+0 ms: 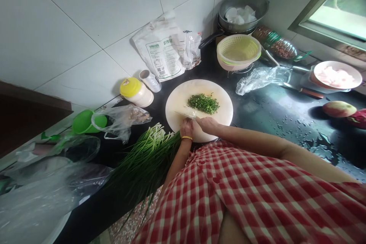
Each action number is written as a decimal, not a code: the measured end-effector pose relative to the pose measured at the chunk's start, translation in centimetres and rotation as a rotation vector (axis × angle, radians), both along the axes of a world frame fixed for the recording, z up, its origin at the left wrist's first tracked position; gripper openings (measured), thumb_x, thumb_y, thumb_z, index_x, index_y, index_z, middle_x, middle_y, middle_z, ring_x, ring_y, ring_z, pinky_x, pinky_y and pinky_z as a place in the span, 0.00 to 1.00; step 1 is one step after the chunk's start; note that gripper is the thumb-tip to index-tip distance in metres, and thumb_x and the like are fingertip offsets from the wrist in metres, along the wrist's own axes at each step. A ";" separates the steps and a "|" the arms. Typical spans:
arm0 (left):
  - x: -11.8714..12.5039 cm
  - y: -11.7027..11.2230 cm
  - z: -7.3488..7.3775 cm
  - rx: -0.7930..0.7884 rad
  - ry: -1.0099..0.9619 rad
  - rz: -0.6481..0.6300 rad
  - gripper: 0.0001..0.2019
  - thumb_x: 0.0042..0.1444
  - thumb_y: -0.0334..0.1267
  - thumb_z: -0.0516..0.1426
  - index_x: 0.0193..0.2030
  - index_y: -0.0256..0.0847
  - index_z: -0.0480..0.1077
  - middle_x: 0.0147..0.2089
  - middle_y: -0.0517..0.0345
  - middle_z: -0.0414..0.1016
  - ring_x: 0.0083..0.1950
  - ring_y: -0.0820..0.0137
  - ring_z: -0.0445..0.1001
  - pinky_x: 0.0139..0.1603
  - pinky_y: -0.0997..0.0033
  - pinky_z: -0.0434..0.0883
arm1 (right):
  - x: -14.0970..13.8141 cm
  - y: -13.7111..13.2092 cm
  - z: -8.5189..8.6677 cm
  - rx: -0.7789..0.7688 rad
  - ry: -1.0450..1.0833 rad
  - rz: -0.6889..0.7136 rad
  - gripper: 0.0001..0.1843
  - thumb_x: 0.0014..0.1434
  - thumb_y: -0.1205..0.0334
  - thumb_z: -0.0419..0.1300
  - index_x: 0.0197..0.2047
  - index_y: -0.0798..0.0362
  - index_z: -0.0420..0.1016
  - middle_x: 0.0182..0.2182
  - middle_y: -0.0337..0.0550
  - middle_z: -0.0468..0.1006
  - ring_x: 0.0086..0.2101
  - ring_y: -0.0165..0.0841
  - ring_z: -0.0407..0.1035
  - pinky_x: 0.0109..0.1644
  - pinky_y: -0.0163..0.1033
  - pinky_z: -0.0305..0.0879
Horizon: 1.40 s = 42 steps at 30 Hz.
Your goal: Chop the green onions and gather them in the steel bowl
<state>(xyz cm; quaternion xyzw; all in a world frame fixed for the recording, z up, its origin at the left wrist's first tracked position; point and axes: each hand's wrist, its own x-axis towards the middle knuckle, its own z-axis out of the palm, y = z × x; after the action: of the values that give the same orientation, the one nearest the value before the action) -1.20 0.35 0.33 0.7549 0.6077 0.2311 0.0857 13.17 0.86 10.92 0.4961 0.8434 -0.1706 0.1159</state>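
On the round white cutting board [175, 99] lies a heap of finely chopped scallions [203, 103]. My right hand [207, 125] is closed around the handle of a knife [183, 114], its blade pointing left across the board. Close beside the blade, my left hand [187, 127], with a yellow band at the wrist, presses a bunch of scallions against the board's near edge; its fingertips are partly hidden. More long scallions [143, 160] spread over the counter to the left, white ends toward the wall.
A yellow-lidded jar [136, 92], a plastic-film roll [150, 81] and white packets [162, 51] stand along the wall. Plastic bags [42, 190] cover the left. To the right are a colander [238, 51], another knife [305, 92], a bowl [337, 74] and fruit [339, 109] on the wet counter.
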 end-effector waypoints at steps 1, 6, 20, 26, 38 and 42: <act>0.0 0.0 0.0 0.002 0.000 -0.001 0.11 0.60 0.30 0.48 0.42 0.38 0.71 0.43 0.48 0.72 0.48 0.65 0.69 0.50 0.65 0.68 | 0.0 0.1 -0.1 0.001 -0.001 0.008 0.18 0.60 0.71 0.43 0.52 0.62 0.62 0.33 0.53 0.77 0.36 0.38 0.72 0.32 0.37 0.58; 0.0 0.1 0.1 -0.015 0.033 0.023 0.09 0.59 0.30 0.49 0.41 0.38 0.70 0.40 0.49 0.72 0.44 0.65 0.69 0.47 0.64 0.68 | 0.2 -0.3 0.3 0.012 -0.023 0.013 0.17 0.60 0.71 0.43 0.51 0.61 0.63 0.33 0.53 0.77 0.34 0.39 0.73 0.31 0.38 0.58; 0.0 0.3 -0.9 0.024 0.029 0.063 0.07 0.58 0.31 0.51 0.36 0.38 0.70 0.36 0.49 0.72 0.41 0.64 0.69 0.43 0.64 0.69 | 0.0 -0.1 0.3 0.017 -0.044 0.051 0.16 0.61 0.71 0.43 0.50 0.60 0.63 0.32 0.53 0.77 0.35 0.39 0.73 0.31 0.37 0.58; 0.0 0.2 -1.2 0.054 0.011 0.049 0.07 0.58 0.31 0.50 0.36 0.39 0.70 0.37 0.50 0.71 0.42 0.64 0.69 0.44 0.64 0.69 | -0.3 0.0 0.0 -0.017 -0.049 0.052 0.16 0.61 0.70 0.44 0.51 0.60 0.62 0.34 0.53 0.77 0.37 0.39 0.73 0.33 0.37 0.60; 0.0 0.3 -1.2 0.074 0.003 0.050 0.07 0.59 0.31 0.50 0.36 0.39 0.69 0.37 0.50 0.70 0.41 0.66 0.69 0.44 0.66 0.68 | -0.4 0.1 0.5 0.007 -0.045 0.045 0.18 0.58 0.72 0.45 0.52 0.61 0.61 0.35 0.53 0.77 0.39 0.40 0.73 0.35 0.37 0.61; 0.0 0.4 -1.2 0.062 0.012 0.061 0.06 0.58 0.31 0.51 0.34 0.38 0.69 0.37 0.49 0.70 0.42 0.64 0.69 0.44 0.65 0.68 | -0.3 -0.1 0.8 0.010 -0.038 0.031 0.17 0.58 0.72 0.46 0.51 0.60 0.62 0.35 0.54 0.77 0.39 0.39 0.72 0.35 0.37 0.61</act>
<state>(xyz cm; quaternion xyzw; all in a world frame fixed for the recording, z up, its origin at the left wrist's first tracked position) -1.18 0.72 -0.87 0.7396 0.6235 0.2480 0.0516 12.87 0.77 11.71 0.4868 0.8495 -0.1551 0.1320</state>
